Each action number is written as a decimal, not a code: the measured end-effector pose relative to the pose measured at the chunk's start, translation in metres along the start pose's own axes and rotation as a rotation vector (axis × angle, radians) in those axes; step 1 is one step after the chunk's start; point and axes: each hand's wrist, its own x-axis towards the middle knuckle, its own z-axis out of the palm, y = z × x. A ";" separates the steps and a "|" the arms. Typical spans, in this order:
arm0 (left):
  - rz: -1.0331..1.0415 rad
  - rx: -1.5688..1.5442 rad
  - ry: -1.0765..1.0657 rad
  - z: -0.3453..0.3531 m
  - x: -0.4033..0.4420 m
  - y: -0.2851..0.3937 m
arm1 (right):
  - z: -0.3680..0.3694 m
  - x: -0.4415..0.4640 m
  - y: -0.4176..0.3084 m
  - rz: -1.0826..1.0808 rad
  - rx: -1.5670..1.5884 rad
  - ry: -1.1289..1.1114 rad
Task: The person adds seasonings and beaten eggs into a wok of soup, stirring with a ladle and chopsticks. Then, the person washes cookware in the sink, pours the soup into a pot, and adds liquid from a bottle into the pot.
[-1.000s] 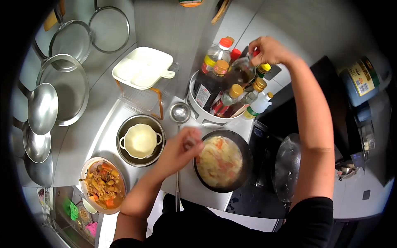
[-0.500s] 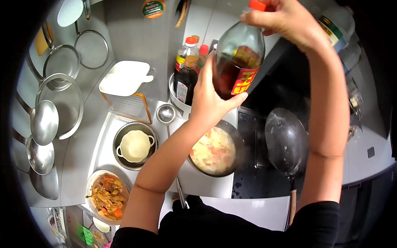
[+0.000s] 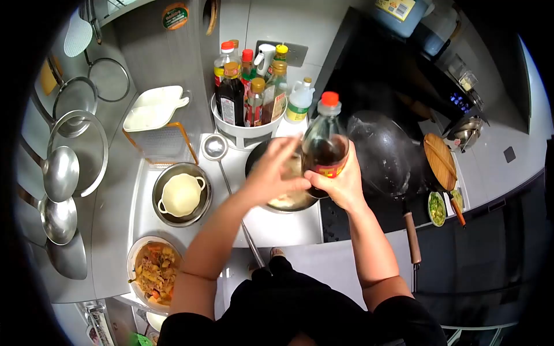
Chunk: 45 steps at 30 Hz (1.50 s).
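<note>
My right hand (image 3: 343, 184) is wrapped around the lower body of a large clear bottle (image 3: 323, 144) with a red cap and a red-yellow label. Dark liquid fills part of the bottle, which stands nearly upright. Just left of it, my left hand (image 3: 274, 176) is somewhat blurred, fingers spread and apart from the bottle. Beneath both hands lies a dark pan (image 3: 254, 158) of pale food, largely covered by them. A long-handled ladle (image 3: 215, 147) rests on the counter to the left.
Several sauce bottles stand in a white round holder (image 3: 245, 130) behind. A wok (image 3: 381, 153) sits on the stove at right, near a wooden lid (image 3: 440, 161). At left are a cream bowl (image 3: 180, 195) inside a metal bowl (image 3: 164, 216) and a bowl of stew (image 3: 156, 271).
The bottle has come down and is more upright. My right hand has gone from its cap to its body; my left hand has let go of it. The view has shifted right.
</note>
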 end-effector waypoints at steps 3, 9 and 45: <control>0.186 0.108 0.005 -0.024 0.022 0.043 | -0.004 -0.023 -0.001 0.029 -0.285 -0.006; 0.460 0.427 -0.283 -0.032 0.060 0.053 | -0.012 -0.041 0.011 -0.011 -0.410 0.010; 0.240 0.487 -0.420 -0.001 0.071 0.023 | -0.028 -0.057 0.039 0.025 -0.687 0.179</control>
